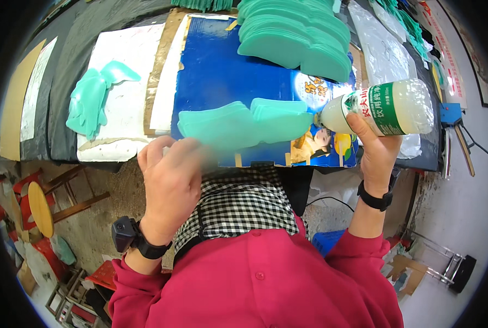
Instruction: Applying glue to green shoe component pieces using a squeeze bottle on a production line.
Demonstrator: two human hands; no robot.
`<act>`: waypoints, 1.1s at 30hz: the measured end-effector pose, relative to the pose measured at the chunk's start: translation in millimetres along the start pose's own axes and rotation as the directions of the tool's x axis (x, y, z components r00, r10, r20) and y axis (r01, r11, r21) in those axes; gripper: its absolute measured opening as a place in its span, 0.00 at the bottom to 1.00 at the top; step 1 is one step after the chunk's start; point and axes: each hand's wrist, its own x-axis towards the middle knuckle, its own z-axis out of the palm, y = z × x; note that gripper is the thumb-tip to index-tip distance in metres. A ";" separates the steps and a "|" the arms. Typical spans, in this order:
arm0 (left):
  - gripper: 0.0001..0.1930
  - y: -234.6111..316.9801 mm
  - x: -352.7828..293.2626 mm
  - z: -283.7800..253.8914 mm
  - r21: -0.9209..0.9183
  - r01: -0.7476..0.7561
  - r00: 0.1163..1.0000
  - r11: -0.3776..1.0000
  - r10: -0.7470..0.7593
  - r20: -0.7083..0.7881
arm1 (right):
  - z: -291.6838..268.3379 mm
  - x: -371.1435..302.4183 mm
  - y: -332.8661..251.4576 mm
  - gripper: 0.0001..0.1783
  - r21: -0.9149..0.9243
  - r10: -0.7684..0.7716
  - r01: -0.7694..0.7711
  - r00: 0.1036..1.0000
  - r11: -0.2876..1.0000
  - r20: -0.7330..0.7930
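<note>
My right hand [372,143] is wrapped round a clear plastic bottle [413,106] with a green and white label and cloudy whitish contents. The bottle lies tilted on its side, its narrow tip at the right end of some thin mint-green two-lobed pieces [216,124]. These lie across a blue printed cardboard sheet [222,65] at the table's front edge. At the pieces' lower left is my left hand [170,180], its fingers bent and smeared by motion, so whether it grips a piece cannot be told.
A tall stack of similar green pieces [293,41] stands at the back. Loose green pieces [88,104] lie on a white board [126,54] at the left. Clear plastic film [383,49] covers the right side. A wooden stool [40,208] stands on the floor at left.
</note>
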 end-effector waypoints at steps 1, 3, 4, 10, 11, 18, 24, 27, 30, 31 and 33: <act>0.21 -0.5 0.0 -0.6 0.004 0.007 1.000 1.000 -0.007 0.006 | 2.8 -0.8 -1.2 0.20 0.066 -0.003 0.005 1.000 0.998 -0.022; 0.22 -1.1 0.8 -0.3 0.009 -0.002 1.000 1.000 0.002 0.008 | 14.7 -2.6 -3.8 0.20 0.129 -0.004 0.010 0.999 0.992 -0.044; 0.22 -0.6 1.2 -1.0 0.019 0.004 1.000 1.000 -0.004 0.014 | 25.3 -1.3 -6.1 0.20 0.129 -0.026 0.031 0.999 0.991 -0.038; 0.22 -0.8 -4.1 2.1 0.029 0.025 1.000 0.999 -0.026 0.005 | 86.4 5.1 -27.0 0.25 0.118 0.022 -0.047 0.979 0.992 0.204; 0.22 -1.0 -3.9 2.7 0.030 0.025 1.000 0.999 -0.025 0.009 | 102.3 3.6 -28.0 0.27 0.151 -0.063 0.029 0.971 0.988 0.229; 0.18 -3.6 -18.4 -12.7 0.006 0.071 0.997 0.997 -0.071 -0.016 | 182.2 -0.9 -30.9 0.30 0.262 -0.427 0.357 0.855 0.897 0.296; 0.22 -35.1 -39.1 -22.7 0.069 0.140 0.983 0.988 -0.147 0.108 | 184.8 -12.2 -53.4 0.32 0.144 -0.545 0.534 0.750 0.833 0.375; 0.14 -33.1 -21.4 -13.6 -0.335 0.318 0.865 0.887 -0.416 -0.279 | 149.5 -14.1 -56.3 0.33 0.151 -0.526 0.538 0.662 0.830 0.535; 0.11 -43.7 14.4 -37.2 0.047 0.139 0.966 0.989 -0.125 -0.227 | 87.2 -13.6 -24.0 0.31 -0.046 -0.592 0.726 0.594 0.686 0.545; 0.11 -50.6 18.0 -42.0 0.119 0.153 0.969 0.981 -0.126 -0.211 | 78.1 -17.5 -9.5 0.30 -0.110 -0.623 0.796 0.544 0.595 0.562; 0.10 -56.0 29.0 -51.4 0.121 0.162 0.971 0.979 -0.137 -0.195 | 56.1 -24.4 -5.8 0.30 -0.017 -0.288 0.315 0.888 0.949 0.360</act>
